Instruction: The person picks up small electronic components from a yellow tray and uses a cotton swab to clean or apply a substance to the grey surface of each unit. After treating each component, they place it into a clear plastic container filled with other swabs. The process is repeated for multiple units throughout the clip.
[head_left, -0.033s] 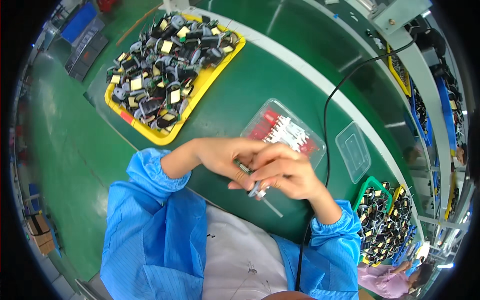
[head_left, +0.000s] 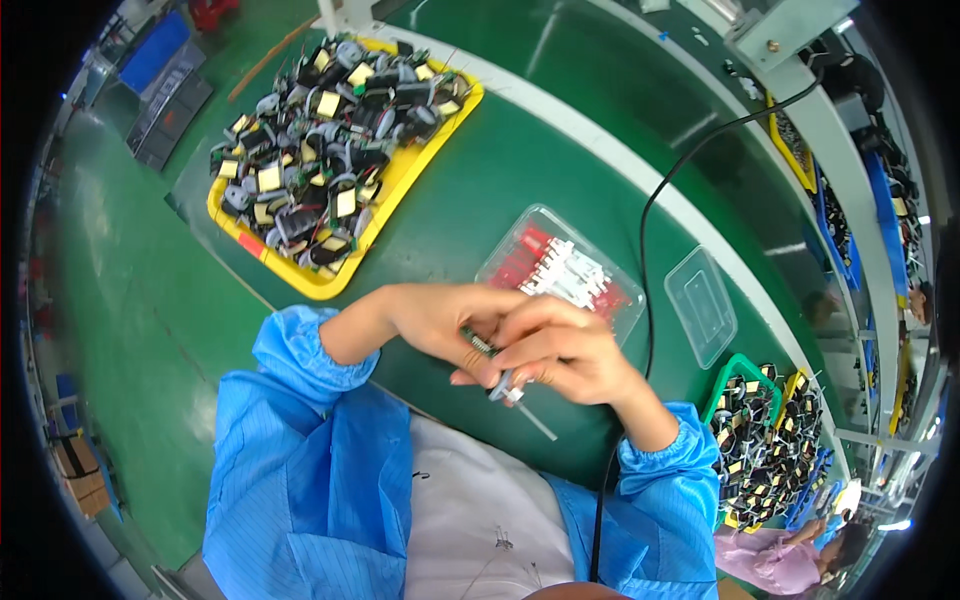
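Observation:
My left hand (head_left: pixel 440 318) is closed around a small electronic assembly, its green circuit board (head_left: pixel 478 342) showing between the fingers. At the lower side of the grip, a grey and white part (head_left: pixel 505 388) sticks out, with a thin pale rod (head_left: pixel 538 421) pointing down and right. My right hand (head_left: pixel 580 358) meets the left one, fingers bent and pinched at that grey and white part. The fingers cover much of the assembly. Just beyond the hands lies a clear plastic box (head_left: pixel 632 322) holding white connector-like pieces (head_left: pixel 568 275) and red pieces (head_left: pixel 518 262).
A yellow tray (head_left: pixel 318 288) heaped with grey and black assemblies stands far left. A clear lid (head_left: pixel 702 305) lies at right, beside a black cable (head_left: pixel 648 250). Further right are a green basket (head_left: pixel 738 368) of similar assemblies and a person in pink (head_left: pixel 770 560).
The whole view has shifted slightly. Both hands keep the same grip on the small assembly.

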